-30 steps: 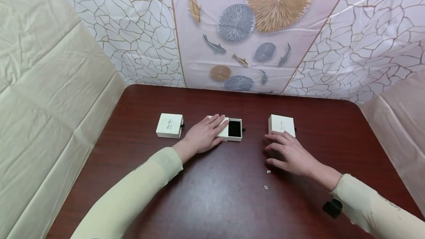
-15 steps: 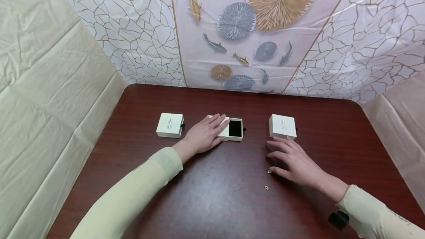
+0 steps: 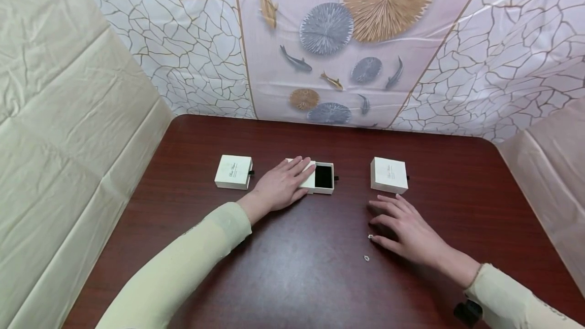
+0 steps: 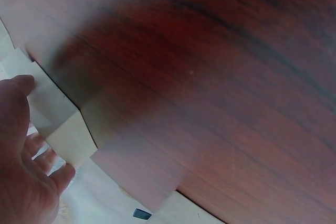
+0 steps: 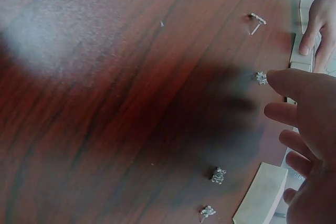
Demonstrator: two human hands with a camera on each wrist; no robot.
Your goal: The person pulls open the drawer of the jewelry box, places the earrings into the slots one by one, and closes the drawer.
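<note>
My left hand (image 3: 280,187) lies over the middle white drawer box (image 3: 308,182), fingers across its top and thumb at its front side. In the left wrist view, this thumb and the fingers hold the box (image 4: 50,98) from two sides. Its drawer (image 3: 324,177), lined in black, is slid partly out to the right. My right hand (image 3: 409,227) is spread low over the table, fingers loosely bent, holding nothing visible. Beside its thumb tip lies a small sparkling stud earring (image 5: 261,78). Other earrings lie around it, one with its post (image 5: 256,22) showing.
A closed white box (image 3: 233,172) with a black pull tab stands at the left. Another closed box (image 3: 389,174) stands just beyond my right fingers. Two more earrings, a cluster (image 5: 218,175) and a stud (image 5: 207,212), lie nearer the right box. Patterned cloth (image 3: 326,65) hangs behind the table.
My right hand has drawn back from the right box toward the front right, bringing its thumb beside an earring. My left hand and the middle box have stayed in place.
</note>
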